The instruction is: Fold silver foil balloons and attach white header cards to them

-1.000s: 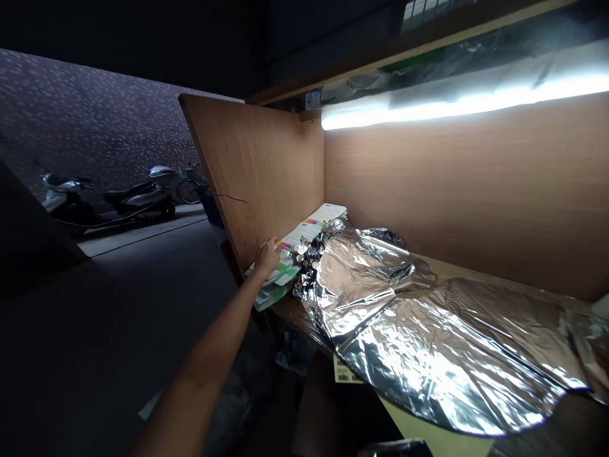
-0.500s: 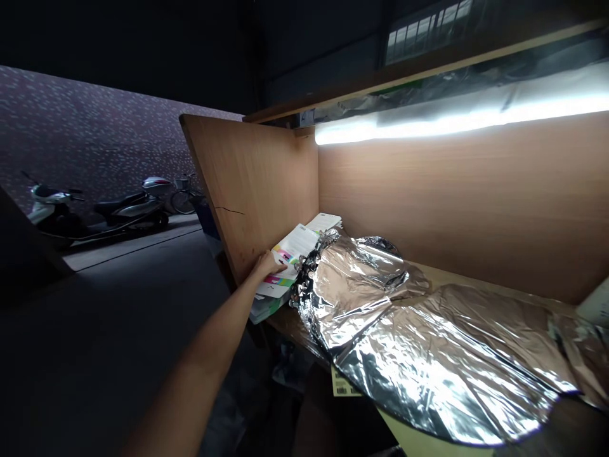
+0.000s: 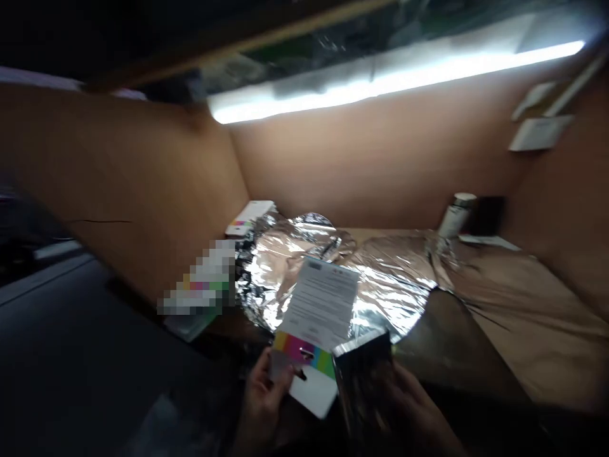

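Printed card (image 3: 320, 311), white with a rainbow stripe, tilted up. Left hand (image 3: 263, 397) has fingers clamped on its lower edge, thumb on the face. Just right of those fingers, touching the card's corner: dark foil pouch (image 3: 362, 379), right hand (image 3: 413, 406) closed around its lower part; view blurred. Beyond the fingertips, crumpled foil sheet (image 3: 285, 266) on the desk (image 3: 523, 330). Stack of cards (image 3: 202, 289) far left of the fingers. Bottle (image 3: 455, 216) far right, well apart.
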`<state>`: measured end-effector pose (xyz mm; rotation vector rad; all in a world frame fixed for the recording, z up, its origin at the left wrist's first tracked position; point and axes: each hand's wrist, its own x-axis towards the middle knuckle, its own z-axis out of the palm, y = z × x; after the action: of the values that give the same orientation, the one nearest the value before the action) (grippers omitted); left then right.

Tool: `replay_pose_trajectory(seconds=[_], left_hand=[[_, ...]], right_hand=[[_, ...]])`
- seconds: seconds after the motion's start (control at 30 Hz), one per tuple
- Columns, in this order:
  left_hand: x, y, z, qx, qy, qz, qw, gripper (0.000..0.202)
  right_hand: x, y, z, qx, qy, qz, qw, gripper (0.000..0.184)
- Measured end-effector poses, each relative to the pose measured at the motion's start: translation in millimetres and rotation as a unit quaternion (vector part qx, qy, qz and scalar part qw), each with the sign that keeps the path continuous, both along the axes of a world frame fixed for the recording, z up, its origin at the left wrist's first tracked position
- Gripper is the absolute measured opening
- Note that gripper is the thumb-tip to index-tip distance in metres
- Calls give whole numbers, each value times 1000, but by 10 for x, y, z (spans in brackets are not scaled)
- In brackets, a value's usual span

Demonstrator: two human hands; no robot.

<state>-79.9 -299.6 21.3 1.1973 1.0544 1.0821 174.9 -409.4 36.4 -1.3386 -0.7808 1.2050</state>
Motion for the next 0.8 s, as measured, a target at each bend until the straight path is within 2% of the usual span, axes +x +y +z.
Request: replay_pose_trajectory(seconds=[0.03, 0.1, 0.17, 0.23, 0.37, 0.47, 0.5, 0.6, 0.67, 0.7, 0.8], left_hand=[[150, -229, -123, -41, -23, -62, 997, 42], [372, -487, -228, -83, -30, -161, 983, 39], [528, -495, -200, -84, -20, -221, 971, 45], [662, -369, -121, -62, 1, -247, 967, 50], [980, -136, 5, -5, 29, -232, 972, 37], [1239, -60, 26, -20, 6, -193, 981, 40], [1315, -49, 25, -27, -4, -179, 983, 43], [1486, -59, 10, -37, -33, -163, 985, 46], [1558, -100, -6, -27, -43, -168, 984, 47], [1582, -126, -14, -18, -44, -172, 984, 47], [1615, -203, -34, 1, -40, -186, 982, 50]], right_hand=[[7, 86, -13, 19, 79, -26, 996, 53], [63, 225, -58, 43, 173, -58, 982, 51], [147, 296, -116, 54, 212, -67, 973, 47], [240, 316, -166, 55, 227, -61, 970, 44], [490, 268, -164, 59, 209, -83, 973, 44], [715, 63, -49, 86, 127, -113, 982, 42], [773, -40, -6, 84, 99, -83, 988, 39], [832, -331, 55, 27, 43, 94, 994, 35], [798, -429, 10, -2, 34, 148, 988, 38], [773, -445, -36, -5, 38, 140, 989, 39], [709, -427, -210, 3, 73, 55, 996, 42]])
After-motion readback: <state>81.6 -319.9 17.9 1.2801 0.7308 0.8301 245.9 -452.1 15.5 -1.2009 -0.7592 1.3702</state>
